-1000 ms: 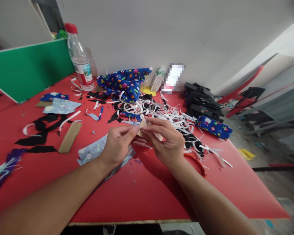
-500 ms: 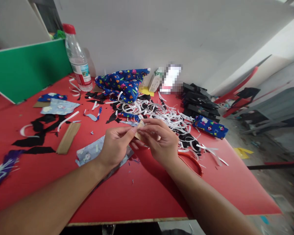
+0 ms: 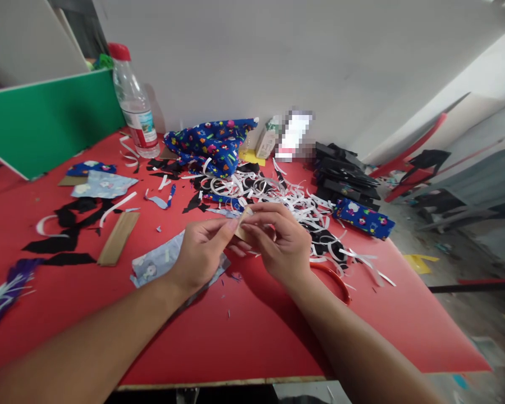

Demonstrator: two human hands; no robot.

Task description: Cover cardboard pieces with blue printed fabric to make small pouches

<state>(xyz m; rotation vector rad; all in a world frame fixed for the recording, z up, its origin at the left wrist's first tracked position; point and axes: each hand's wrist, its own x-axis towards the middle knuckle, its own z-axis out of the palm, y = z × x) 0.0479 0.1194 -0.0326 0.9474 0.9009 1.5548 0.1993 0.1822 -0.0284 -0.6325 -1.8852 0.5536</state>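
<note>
Between both hands is a small beige piece [image 3: 244,219] that looks like card or paper; fingers cover much of it. My left hand [image 3: 198,251] is closed, with its thumb and forefinger pinching the left side. On the other side, my right hand [image 3: 285,246] pinches the piece with bent fingers. Light-blue patterned fabric [image 3: 157,259] lies flat on the table, partly under my left hand. An orange-red looped handle [image 3: 340,287] shows beside my right wrist; the rest is hidden.
White strips [image 3: 290,199] and black scraps heap behind my hands on the red table [image 3: 223,342]. Blue patterned fabric [image 3: 214,143], a plastic bottle [image 3: 139,120], a carton [image 3: 268,137] and a lit screen [image 3: 293,134] stand behind. Black folded pieces [image 3: 345,174] are stacked right, a cardboard strip [image 3: 118,238] left.
Both hands keep their pinch on the beige piece, and my right hand has shifted very slightly to the right. The view has moved a little; the table things lie as before.
</note>
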